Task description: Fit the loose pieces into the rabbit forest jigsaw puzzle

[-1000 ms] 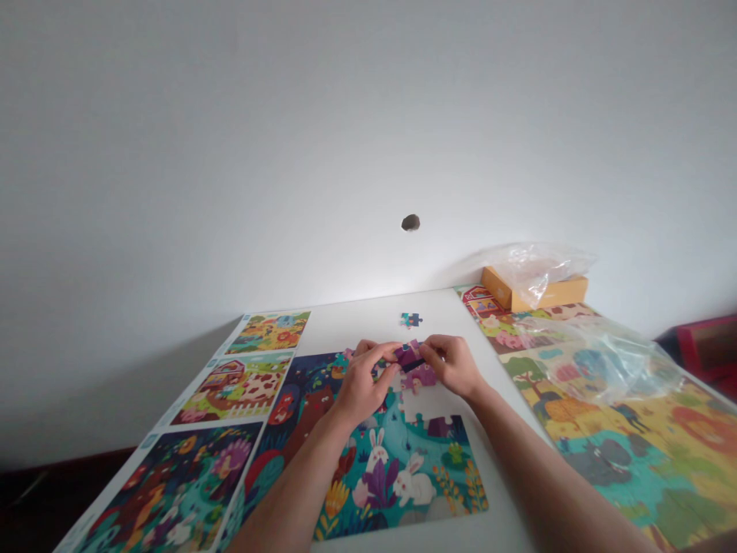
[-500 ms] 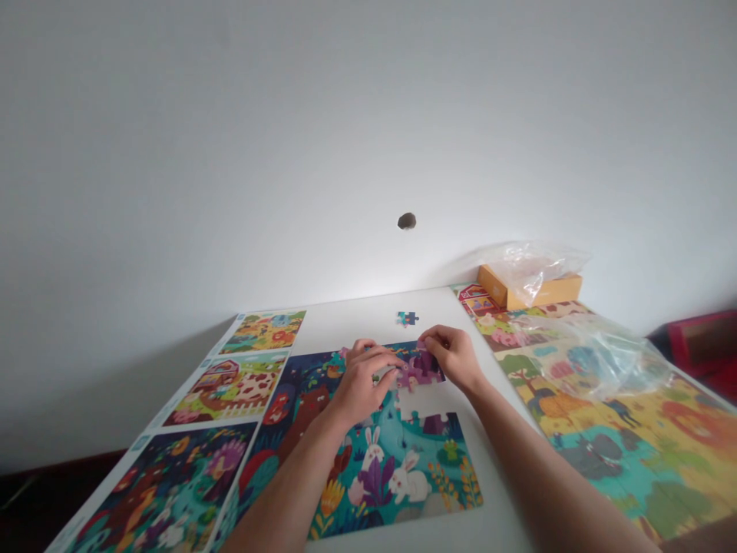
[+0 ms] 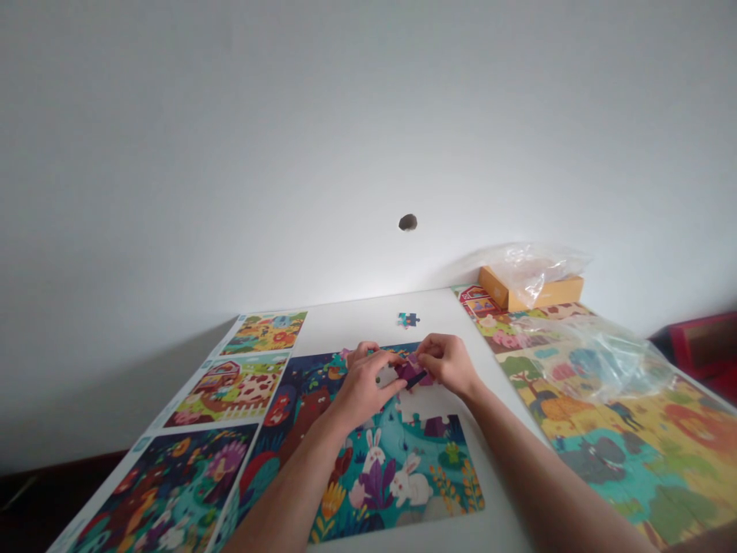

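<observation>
R hand [image 3: 446, 362] pinched purple pc. [image 3: 412, 372] betw. thumb & index at its R edge; L hand [image 3: 365, 384] curved at its L edge, thumb & index parted, but could not tell if it gripped. Pc. sat tilted betw. both hands, over upper part of forest puzzle [image 3: 397, 453], w/ white gap just nearer the wearer. Loose pc. [image 3: 408, 319] lay beyond hands on white table [image 3: 345, 324]; ref. sheet [image 3: 230, 384] L of L hand, yellow box [image 3: 553, 292] & clear plastic [image 3: 610, 365] R of R hand.
</observation>
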The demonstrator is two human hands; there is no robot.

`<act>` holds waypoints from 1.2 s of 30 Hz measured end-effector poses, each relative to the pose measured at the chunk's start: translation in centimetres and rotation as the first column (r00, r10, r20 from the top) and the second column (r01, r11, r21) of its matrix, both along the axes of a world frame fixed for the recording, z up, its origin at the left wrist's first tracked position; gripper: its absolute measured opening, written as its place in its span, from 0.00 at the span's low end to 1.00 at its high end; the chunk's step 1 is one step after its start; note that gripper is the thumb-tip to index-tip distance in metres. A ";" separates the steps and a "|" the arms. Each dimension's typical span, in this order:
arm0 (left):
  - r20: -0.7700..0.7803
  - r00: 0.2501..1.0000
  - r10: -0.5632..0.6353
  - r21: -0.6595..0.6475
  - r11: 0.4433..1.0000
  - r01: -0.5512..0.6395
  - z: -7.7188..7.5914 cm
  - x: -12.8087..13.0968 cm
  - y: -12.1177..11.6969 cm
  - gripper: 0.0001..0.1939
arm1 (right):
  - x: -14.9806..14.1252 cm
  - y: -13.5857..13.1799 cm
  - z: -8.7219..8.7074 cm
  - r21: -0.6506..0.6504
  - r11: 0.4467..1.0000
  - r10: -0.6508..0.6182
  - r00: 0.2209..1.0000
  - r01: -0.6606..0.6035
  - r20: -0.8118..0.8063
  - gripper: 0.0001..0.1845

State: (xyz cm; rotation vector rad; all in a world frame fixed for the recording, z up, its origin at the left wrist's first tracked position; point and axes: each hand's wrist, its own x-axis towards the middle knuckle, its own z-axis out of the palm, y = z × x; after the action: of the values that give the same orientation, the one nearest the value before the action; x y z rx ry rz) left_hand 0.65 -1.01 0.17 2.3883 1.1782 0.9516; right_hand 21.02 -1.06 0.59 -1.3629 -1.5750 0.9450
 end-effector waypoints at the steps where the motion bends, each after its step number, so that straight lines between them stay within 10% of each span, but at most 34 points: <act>1: 0.009 1.000 -0.001 -0.004 1.000 0.001 0.0 0.0 0.0 0.13 | 0.1 0.0 0.1 -0.005 1.000 0.014 1.000 -0.014 0.001 0.09; 9: -0.040 0.999 -0.028 -0.041 0.999 0.026 0.4 0.0 -0.2 0.06 | 0.3 -0.6 0.8 0.046 0.973 0.213 0.961 -0.225 0.178 0.08; 36: 0.004 0.997 -0.074 0.051 0.996 0.074 0.3 -0.1 0.0 0.18 | 0.4 -0.7 1.1 0.104 0.951 0.244 0.911 -0.292 0.331 0.04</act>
State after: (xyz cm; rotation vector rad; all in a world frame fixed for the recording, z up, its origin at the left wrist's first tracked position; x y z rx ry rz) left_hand 0.52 -1.01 0.52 2.4486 1.0674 0.9752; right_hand 21.40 -1.73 1.70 -1.2546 -2.0770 0.7713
